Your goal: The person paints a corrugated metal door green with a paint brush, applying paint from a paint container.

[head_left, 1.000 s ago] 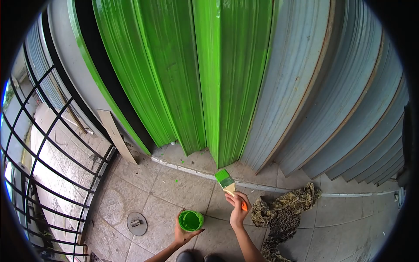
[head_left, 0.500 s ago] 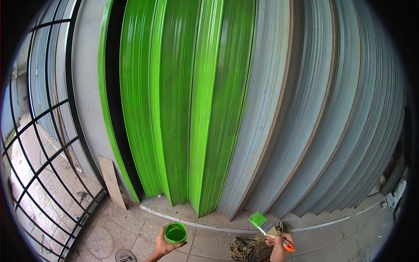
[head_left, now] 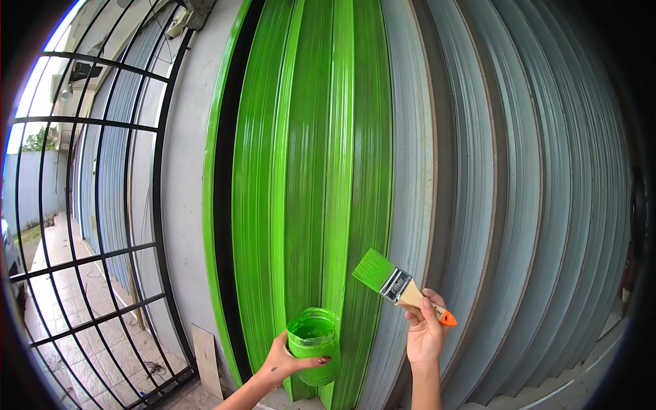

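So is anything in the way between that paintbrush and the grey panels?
Nothing visible stands between the paintbrush in the right hand and the grey panels; the green jar in the left hand sits lower, to the brush's left.

At six o'clock the paint jar (head_left: 314, 346) is bright green inside and out. The paintbrush (head_left: 404, 290), between four and five, has green bristles, a silver band, a pale wood handle and an orange tip. Glossy green panels (head_left: 307, 171) at twelve carry vertical streaks; grey-blue panels (head_left: 521, 205) at three have brown edges. The gate (head_left: 158, 236) at nine is a black grid.
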Demonstrator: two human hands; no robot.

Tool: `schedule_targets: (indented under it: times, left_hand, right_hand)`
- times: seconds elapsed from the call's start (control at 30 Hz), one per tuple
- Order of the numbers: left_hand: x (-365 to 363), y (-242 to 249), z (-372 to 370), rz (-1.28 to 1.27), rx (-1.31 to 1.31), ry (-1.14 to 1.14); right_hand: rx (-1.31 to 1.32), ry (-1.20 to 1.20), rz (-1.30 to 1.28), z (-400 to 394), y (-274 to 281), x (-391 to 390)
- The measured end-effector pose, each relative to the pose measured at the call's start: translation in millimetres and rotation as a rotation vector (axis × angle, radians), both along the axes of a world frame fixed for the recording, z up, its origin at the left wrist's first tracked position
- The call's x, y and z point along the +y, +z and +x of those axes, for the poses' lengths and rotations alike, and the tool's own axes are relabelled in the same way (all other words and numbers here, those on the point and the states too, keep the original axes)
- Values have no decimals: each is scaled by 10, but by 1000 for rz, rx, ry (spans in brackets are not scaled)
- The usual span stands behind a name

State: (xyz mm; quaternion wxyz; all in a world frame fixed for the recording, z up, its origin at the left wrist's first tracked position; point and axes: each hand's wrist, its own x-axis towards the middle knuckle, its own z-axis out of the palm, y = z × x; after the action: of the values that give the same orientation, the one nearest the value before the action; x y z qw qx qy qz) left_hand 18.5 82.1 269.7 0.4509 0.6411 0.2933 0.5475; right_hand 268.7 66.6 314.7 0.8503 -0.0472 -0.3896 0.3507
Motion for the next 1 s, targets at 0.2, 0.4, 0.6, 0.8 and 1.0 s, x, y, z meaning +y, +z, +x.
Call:
schedule_targets:
  times: [0.2,0.4,0.6,0.8,1.0]
  left_hand:
    - [220,267,174,-16,-207,11]
    - [99,237,127,23,-171,112]
    - [160,179,-38,41,-189,100]
    - [357,162,-128,87,-227,99]
    - [580,90,-202,86,-215,121]
  right_hand:
    - [351,135,-65,121,-69,148]
    - [459,77,-114,503,-268,270]
    - [519,-37,-135,779,-427,411]
    - [655,-133,-158,1291,-593,620]
    - [737,-125,-149,1532,-658,805]
